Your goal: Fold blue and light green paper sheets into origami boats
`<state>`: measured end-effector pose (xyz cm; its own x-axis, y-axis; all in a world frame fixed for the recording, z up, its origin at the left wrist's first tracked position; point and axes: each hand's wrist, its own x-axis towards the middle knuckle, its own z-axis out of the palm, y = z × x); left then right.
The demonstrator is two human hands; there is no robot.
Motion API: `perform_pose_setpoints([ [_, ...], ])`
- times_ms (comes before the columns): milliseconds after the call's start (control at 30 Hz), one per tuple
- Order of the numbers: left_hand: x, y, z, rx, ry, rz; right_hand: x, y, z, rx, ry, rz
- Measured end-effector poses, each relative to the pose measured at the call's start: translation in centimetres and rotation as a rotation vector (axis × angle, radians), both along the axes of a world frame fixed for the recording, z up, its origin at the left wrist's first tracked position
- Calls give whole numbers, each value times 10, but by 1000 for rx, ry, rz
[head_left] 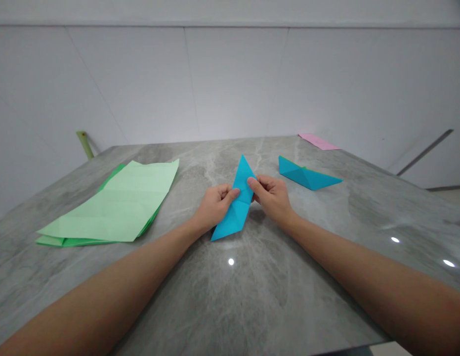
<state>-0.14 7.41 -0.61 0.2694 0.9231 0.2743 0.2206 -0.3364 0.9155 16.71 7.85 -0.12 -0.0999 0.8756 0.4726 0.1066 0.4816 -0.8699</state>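
While the folded blue paper (237, 212) is being shaped, apparently, over the counter (274, 296) (pinched by left hand (214, 204) and right hand (274, 200)), light, even finger pressure seems to be called for.

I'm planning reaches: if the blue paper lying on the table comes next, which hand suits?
Right, I'd say: the right hand is nearer the lying paper. It must first release the held paper, which the left hand also grips.

Left hand (214, 203), right hand (273, 197) — thumbs (231, 196) uppermost.
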Motion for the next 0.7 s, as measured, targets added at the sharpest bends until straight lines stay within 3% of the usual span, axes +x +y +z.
perform_pose_setpoints([
  [133,-2,-1,2,64,106,-76,1,3,0,-21,21,-8],
  [233,0,-3,2,17,149,-161,0,3,3,-10,20,-41],
  [400,9,-9,2,4,150,-60,-5,-2,3,15,-42,-56],
  [700,7,-13,9,94,252,-201,-6,-2,5,-19,15,-150],
])
